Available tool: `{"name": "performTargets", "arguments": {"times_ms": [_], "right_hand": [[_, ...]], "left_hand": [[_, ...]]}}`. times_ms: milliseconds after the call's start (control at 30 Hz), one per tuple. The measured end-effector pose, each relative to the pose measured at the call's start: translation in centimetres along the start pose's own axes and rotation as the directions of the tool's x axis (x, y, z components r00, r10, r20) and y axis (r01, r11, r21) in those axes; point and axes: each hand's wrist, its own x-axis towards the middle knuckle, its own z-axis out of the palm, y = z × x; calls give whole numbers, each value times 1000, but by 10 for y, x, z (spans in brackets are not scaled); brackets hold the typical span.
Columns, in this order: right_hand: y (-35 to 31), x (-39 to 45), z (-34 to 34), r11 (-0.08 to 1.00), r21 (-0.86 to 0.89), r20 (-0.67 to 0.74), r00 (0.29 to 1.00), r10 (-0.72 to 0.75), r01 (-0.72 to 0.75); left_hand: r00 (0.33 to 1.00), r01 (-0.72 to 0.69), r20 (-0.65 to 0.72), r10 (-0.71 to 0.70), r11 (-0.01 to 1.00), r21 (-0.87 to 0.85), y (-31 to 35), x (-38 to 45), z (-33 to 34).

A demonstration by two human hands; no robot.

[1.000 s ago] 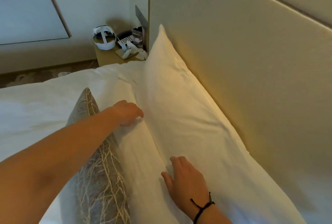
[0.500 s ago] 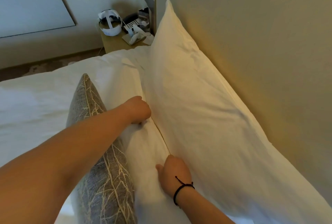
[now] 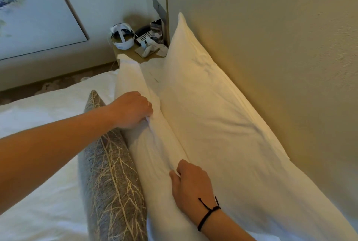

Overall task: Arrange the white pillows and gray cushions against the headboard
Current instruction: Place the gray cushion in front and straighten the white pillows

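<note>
A large white pillow (image 3: 222, 124) leans upright against the beige headboard (image 3: 271, 47). In front of it stands a second white pillow (image 3: 153, 149), raised on its edge. My left hand (image 3: 133, 109) pinches its top edge further along, and my right hand (image 3: 191, 184), with a black wrist cord, grips the same edge closer to me. A gray cushion (image 3: 110, 178) with a pale branch pattern stands on its edge against the near side of that second pillow, under my left forearm.
White bedding (image 3: 38, 163) covers the bed at left. Past the pillows a wooden nightstand (image 3: 126, 53) holds a white headset (image 3: 122, 35), a phone and small items. A framed picture (image 3: 34, 12) hangs on the left wall above a strip of patterned carpet.
Both hands have closed on the front pillow's top edge and pulled it up, so it now stands taller and its far end rises near the nightstand.
</note>
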Motion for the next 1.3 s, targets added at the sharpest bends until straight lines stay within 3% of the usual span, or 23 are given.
{"name": "performTargets", "arguments": {"times_ms": [100, 233, 333, 467, 667, 867, 967, 1133, 1300], "right_hand": [[3, 2, -1, 996, -71, 45, 998, 48, -45], [12, -8, 2, 992, -35, 145, 982, 121, -117], [19, -28, 0, 989, 32, 204, 970, 136, -145], [29, -60, -6, 979, 68, 298, 941, 161, -190], [44, -101, -25, 979, 84, 365, 920, 144, -186], [68, -129, -37, 962, 150, 416, 897, 148, -228], [84, -137, -46, 962, 159, 388, 910, 144, -220], [117, -156, -51, 973, 65, 186, 961, 206, -221], [122, -168, -21, 971, -69, 153, 959, 239, -231]], "left_hand": [[995, 87, 39, -87, 996, 18, 20, 7, 8], [972, 185, 150, -182, 983, -8, 43, 10, 28], [980, 145, 161, -116, 972, -183, 48, 5, 32], [957, 88, 288, 20, 930, -356, 70, 2, 20], [919, -26, 365, 148, 948, -318, 127, 13, 1], [940, -53, 280, 194, 895, -443, 139, 19, -11], [929, -46, 310, 204, 892, -450, 143, 21, -9], [942, -26, 277, 190, 863, -504, 142, 21, -10], [949, -128, 236, 207, 941, -312, 136, 20, -12]]}}
